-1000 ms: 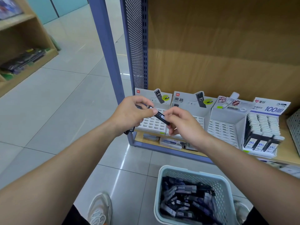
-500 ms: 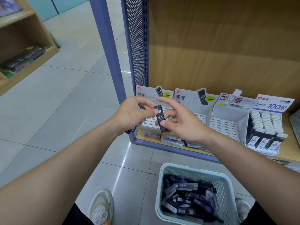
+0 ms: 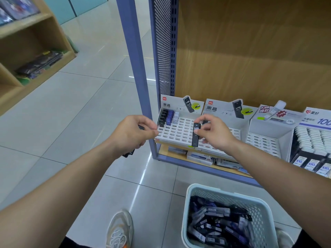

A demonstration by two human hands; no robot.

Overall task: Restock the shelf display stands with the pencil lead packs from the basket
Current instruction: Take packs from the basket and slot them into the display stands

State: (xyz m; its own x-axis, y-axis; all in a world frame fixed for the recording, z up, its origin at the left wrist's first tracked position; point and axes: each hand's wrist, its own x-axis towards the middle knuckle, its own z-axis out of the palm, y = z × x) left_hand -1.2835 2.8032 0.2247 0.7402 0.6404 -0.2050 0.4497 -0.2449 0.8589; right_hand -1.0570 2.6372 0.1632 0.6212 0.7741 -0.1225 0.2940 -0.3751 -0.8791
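Hands vs 0.5 s ago: they met over one pack then; now they are apart, the pack is with the right hand alone, and it stands straighter.
Bookcase (image 3: 26, 51): wooden, far left. Dark flat items on its lower shelf, too blurred to identify.
Left hand (image 3: 133, 134): fist clenched round dark items (image 3: 129, 153), with ends sticking out above and below. Probably more lead packs; count not readable. Sits in front of the shelf post.
Shelf post (image 3: 132, 68): blue upright, with a perforated panel to its right.
Leftmost stand (image 3: 179, 135): white slotted tray, tilted toward the camera. Three short rows of stocked packs (image 3: 168, 118) in its back-left corner (black, blue, pale), all standing on end. The rest shows bare slots.
Held pack (image 3: 196, 134): black, long axis vertical, "HB" end up, label facing the camera. In the air in front of the leftmost stand's right edge, between the hands and clear of the left one.
Right hand (image 3: 214, 133): pinches that pack from its right side, thumb and fingertips curled onto the upper half.
Second stand (image 3: 232, 130): same type, partly behind the right hand.
Third stand (image 3: 263, 140): deeper box with white slots.
Fourth stand (image 3: 313, 142): far right, filled with rows of white-capped packs.
Basket (image 3: 202, 187): pale perforated plastic, on the floor at lower right, under the right forearm. Loose packs (image 3: 215, 221) are piled inside, lying flat at mixed angles.
Shoe (image 3: 118, 230): pale sneaker, left of the basket.
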